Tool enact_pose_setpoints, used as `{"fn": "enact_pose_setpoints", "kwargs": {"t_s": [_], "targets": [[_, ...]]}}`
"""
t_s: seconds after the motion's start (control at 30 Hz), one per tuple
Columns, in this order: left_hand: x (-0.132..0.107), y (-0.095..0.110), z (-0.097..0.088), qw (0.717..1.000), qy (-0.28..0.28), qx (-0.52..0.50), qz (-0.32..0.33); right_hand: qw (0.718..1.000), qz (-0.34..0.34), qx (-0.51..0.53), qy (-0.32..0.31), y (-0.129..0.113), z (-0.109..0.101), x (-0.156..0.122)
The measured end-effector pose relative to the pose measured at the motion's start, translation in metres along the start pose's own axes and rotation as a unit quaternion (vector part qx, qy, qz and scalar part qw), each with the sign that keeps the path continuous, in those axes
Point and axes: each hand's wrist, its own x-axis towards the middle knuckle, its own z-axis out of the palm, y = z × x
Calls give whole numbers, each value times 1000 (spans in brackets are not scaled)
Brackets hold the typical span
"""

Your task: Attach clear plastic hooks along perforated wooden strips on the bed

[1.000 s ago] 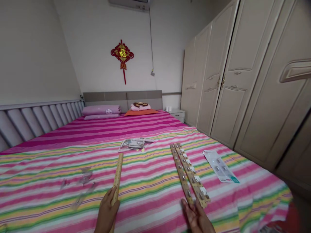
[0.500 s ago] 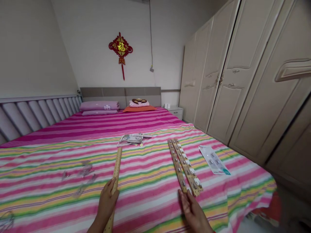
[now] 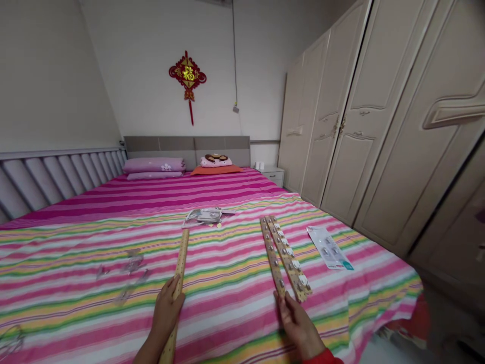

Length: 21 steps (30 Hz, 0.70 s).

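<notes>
My left hand [image 3: 166,306] is closed around a long, pale wooden strip [image 3: 182,255] with rows of small holes, which points away from me over the striped bedspread. Pinched at its near end by my right hand [image 3: 297,321] is a second wooden strip [image 3: 273,255] carrying a row of small metal fittings. Close along its right side lies another wooden strip [image 3: 288,258], with metal and white pieces fixed on it. Farther right is a flat clear blister pack [image 3: 329,248] with metal pieces inside.
Several clear plastic pieces [image 3: 132,263] are scattered to the left. A small pile of packaging and metal bits [image 3: 208,216] lies beyond the left strip. Pillows [image 3: 155,166] rest at the headboard [image 3: 223,144]; a tall wardrobe [image 3: 352,131] lines the right side.
Both hands keep their grips. The view has shifted slightly, and more of the red sleeve on my right arm shows. The right strip's near end sits slightly farther left in view.
</notes>
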Motion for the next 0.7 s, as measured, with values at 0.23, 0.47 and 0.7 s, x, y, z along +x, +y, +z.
{"fn": "enact_pose_setpoints", "kwargs": {"t_s": [0.23,0.47,0.7], "targets": [[0,0,0,1000,3,6,13,999,38,14,-26,27,-8,-26],[-2,6,-1,1000,0,12,2,987,72,28,-142,35,-16,-39],[-7,15,-2,1000,3,-7,-28,990,26,-65,-126,45,-9,-33]]}}
